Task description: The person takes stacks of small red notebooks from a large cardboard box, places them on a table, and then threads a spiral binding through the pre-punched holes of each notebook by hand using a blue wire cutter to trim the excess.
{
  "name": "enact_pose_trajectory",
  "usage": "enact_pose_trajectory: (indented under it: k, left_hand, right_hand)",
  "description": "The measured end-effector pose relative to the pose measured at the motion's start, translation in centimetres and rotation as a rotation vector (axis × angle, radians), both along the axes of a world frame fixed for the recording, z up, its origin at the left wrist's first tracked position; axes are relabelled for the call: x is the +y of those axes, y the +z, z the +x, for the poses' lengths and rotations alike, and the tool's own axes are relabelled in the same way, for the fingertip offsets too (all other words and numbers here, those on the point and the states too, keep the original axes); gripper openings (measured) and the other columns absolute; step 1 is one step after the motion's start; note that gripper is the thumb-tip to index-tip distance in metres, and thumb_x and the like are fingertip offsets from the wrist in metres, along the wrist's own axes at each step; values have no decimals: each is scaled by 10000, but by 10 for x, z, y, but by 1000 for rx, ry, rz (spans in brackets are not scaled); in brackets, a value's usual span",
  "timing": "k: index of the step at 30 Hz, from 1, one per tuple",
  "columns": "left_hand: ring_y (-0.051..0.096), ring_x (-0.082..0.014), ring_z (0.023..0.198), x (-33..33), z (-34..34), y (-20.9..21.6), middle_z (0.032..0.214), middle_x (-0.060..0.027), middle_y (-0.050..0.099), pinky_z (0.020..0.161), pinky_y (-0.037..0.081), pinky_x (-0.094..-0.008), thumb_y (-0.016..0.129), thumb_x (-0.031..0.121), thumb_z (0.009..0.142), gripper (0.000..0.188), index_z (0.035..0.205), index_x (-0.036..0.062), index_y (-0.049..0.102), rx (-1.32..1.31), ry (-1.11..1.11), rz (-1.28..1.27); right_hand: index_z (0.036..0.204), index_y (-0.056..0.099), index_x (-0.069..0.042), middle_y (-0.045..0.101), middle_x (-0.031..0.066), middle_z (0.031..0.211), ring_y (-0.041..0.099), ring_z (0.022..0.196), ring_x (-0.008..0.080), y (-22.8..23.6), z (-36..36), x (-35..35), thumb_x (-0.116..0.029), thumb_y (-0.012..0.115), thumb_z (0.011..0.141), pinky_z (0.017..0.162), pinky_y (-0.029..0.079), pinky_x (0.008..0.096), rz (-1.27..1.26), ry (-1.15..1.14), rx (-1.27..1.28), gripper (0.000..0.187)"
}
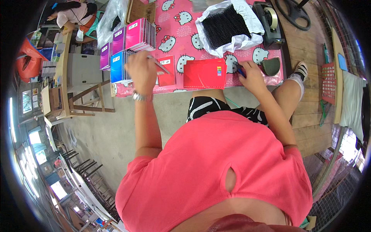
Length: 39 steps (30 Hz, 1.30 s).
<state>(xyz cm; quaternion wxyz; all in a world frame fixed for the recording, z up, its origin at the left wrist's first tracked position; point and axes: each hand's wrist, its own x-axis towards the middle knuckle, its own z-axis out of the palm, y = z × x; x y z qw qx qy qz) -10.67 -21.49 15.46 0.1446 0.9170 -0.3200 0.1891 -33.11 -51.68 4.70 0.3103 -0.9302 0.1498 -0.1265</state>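
Note:
My left hand (139, 71) is raised at the table's near edge, beside a stack of blue spiral notebooks (116, 67). Its fingers are closed on a thin notebook (159, 65), seen tilted and nearly edge-on above a red spiral notebook (167, 74). In front of me lie red notebook covers (201, 75), slightly fanned, with a row of holes along the near edge. To their right, my right hand (253, 78) rests on the table, closed round a small dark hand tool with blue on it (241, 72); its kind is partly hidden by the fingers.
Pink and purple notebook stacks (140, 34) stand at the back left. Black spiral wire bindings (226, 27) lie in white wrapping at the back right. Nearby are a tape dispenser (272, 36) and a dark green cup-like piece (270, 67). Another person (73, 17) sits far left.

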Motion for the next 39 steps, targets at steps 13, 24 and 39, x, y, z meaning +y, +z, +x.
enact_pose_trajectory:
  k: [13, 24, 39]
  left_hand:
    - [295, -479, 1385, 31, -27, -147, 1498, -316, 279, 1085, 324, -577, 579, 325, 926, 595, 1464, 153, 392, 485, 201, 153]
    - [370, -459, 1340, 54, -27, -156, 1449, -300, 372, 1067, 380, -487, 653, 241, 889, 547, 1391, 94, 494, 428, 141, 52]
    - [556, -311, 1117, -23, -82, -37, 1213, -117, 605, 932, 448, -443, 697, 201, 848, 271, 1089, 88, 647, 155, -386, -149]
  right_hand:
    - [1064, 621, -13, 638, 196, 993, 641, 955, 367, 2, 176, -27, -181, 672, 854, 797, 535, 437, -214, -54, -3, 273]
    - [949, 693, -19, 668, 204, 1010, 671, 953, 390, 0, 193, -7, -106, 480, 901, 797, 564, 468, -357, -108, 124, 235]
    - [996, 678, -20, 688, 200, 989, 673, 935, 397, -11, 203, -14, -205, 701, 794, 812, 554, 464, -233, -173, 13, 275]
